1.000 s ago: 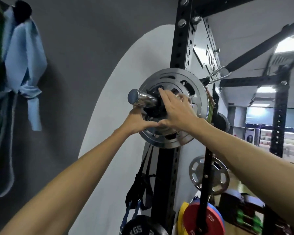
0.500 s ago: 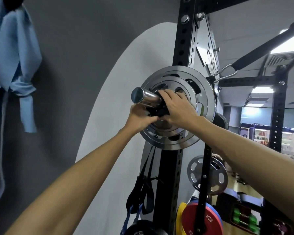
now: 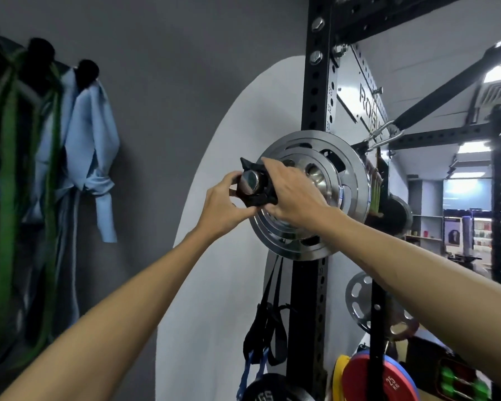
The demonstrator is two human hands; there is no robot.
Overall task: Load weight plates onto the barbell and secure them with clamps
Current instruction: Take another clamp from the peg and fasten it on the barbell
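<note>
Black clamp (image 3: 253, 188): pinched from both sides, left hand (image 3: 222, 202) on its near edge, right hand (image 3: 294, 195) over its far edge. Seated at the very tip of the chrome barbell sleeve (image 3: 250, 182). Sleeve axis runs from both hands away toward the silver weight plates (image 3: 310, 195), just beyond the right hand. Judged next: slide clamp inward along that axis until it touches the plates.

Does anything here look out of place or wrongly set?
Yes: the black clamp, held by both hands, sits at the very tip of the barbell sleeve, apart from the silver plates, so nothing secures them yet.
</note>
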